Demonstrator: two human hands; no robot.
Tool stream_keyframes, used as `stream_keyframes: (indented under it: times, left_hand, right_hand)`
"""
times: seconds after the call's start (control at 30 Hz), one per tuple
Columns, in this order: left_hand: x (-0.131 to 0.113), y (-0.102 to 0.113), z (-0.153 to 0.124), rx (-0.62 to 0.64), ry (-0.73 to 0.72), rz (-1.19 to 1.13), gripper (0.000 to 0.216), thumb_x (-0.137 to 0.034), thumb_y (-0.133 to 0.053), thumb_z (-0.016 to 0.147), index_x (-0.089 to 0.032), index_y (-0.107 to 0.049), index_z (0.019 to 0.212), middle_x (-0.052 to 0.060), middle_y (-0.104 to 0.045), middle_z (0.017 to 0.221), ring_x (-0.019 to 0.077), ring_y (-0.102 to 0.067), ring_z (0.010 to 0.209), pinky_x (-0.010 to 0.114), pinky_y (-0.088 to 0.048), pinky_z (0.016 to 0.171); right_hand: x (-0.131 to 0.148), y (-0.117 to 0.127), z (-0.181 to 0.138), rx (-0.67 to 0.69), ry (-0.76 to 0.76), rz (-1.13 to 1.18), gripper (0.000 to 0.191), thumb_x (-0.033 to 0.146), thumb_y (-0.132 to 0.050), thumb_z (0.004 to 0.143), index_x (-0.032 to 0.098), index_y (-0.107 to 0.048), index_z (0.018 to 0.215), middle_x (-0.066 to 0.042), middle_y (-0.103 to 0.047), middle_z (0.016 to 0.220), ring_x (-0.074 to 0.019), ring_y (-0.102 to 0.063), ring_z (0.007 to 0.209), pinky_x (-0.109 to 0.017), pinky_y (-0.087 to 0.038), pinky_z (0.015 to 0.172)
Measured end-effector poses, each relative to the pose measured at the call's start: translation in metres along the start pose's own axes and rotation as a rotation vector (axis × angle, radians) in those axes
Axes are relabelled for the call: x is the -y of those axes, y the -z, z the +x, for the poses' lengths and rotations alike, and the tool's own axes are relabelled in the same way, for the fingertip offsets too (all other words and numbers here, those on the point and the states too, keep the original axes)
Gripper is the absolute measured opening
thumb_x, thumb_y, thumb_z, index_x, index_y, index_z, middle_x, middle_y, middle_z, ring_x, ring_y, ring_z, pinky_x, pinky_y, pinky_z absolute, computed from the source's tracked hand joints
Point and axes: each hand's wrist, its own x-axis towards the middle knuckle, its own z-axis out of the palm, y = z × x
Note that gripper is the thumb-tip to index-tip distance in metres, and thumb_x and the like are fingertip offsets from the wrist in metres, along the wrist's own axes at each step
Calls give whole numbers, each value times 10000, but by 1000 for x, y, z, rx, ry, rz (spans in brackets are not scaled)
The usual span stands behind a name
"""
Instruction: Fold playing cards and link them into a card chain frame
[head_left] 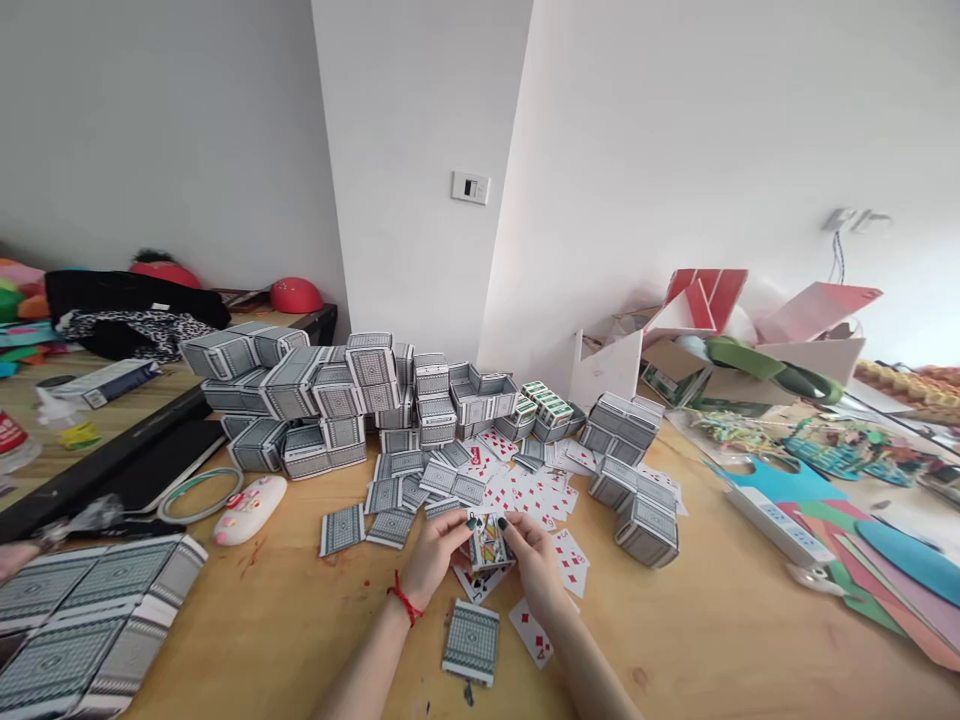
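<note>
Grip: left hand (436,550) and right hand (532,556) pinch face card (490,542), lower centre
Card step: apparently folding
Next move: likely needs even pressure

A black spade sign stands on the face card (489,543), under a corner letter that looks like Q; red diamond signs cover the spread cards (525,492) behind it, their corner numbers too small to read, and mark the loose card (531,632) nearer the front, whose number may be a 4; print on the green-and-white boxes (550,405) and the yellow bottle label (79,434) is illegible
</note>
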Motion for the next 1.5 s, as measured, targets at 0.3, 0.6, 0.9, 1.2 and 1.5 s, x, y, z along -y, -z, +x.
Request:
stream_keyframes:
  times: [0.3,0.6,0.9,1.2,1.5]
  left_hand:
    - [3,-5,-1,-102,-150,145,222,-304,-518,664,-157,-659,755,4,-568,571,123,-486,510,223,-361,472]
    - [2,-12,-3,-220,-142,184,198,-239,-436,632,-160,-615,661,-35,-463,462,102,-419,413,201,-307,399]
    - [-2,-12,-7,-143,-401,472,178,-183,-390,671,-177,-528,559,-19,-475,531,109,-424,512,206,-344,505]
    - [-3,-6,-10,-5,-368,406,168,-181,-399,694,-167,-565,718,-3,-511,616,121,-448,568,221,-358,540]
    - [6,-8,-1,-143,-292,468,230,-339,-473,730,-184,-422,567,-42,-377,533,113,-371,527,216,-302,508]
  right_hand:
    - [0,-8,-4,-73,-81,99,128,294,-572,676,204,-517,749,55,-488,570,-94,-435,488,-197,-351,470]
    - [0,-16,-8,-103,-244,294,66,207,-550,629,207,-514,685,31,-506,571,-110,-456,491,-201,-354,442]
    - [1,-12,-7,11,-370,240,174,345,-551,690,179,-518,648,47,-461,481,-96,-427,431,-196,-324,415]
    - [-4,0,-3,177,-95,-184,319,479,-566,692,172,-501,634,52,-392,520,-78,-320,467,-203,-266,459]
    - [-2,-2,-4,94,168,-515,234,388,-474,776,198,-521,648,23,-461,586,-126,-385,566,-236,-322,547]
